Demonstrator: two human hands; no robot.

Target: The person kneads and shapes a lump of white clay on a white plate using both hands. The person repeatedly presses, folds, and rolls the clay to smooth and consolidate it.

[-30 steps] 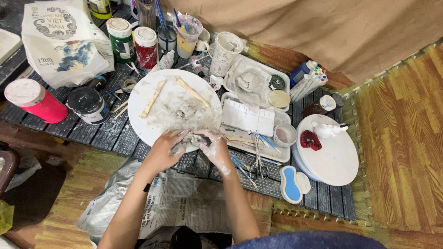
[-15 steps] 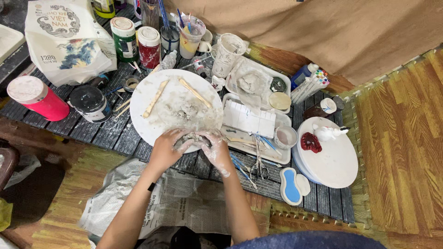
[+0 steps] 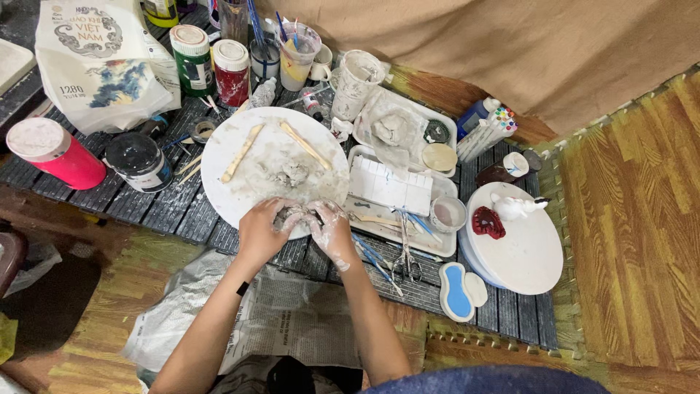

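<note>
Here both hands work one grey clay lump at the near edge of the round white board: left hand and right hand both closed around it. Two wooden sticks lie on the board; two lidded paint jars stand behind.

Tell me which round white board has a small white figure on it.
The right-hand board, with the white figure and a red lump; the other holds grey clay.
</note>
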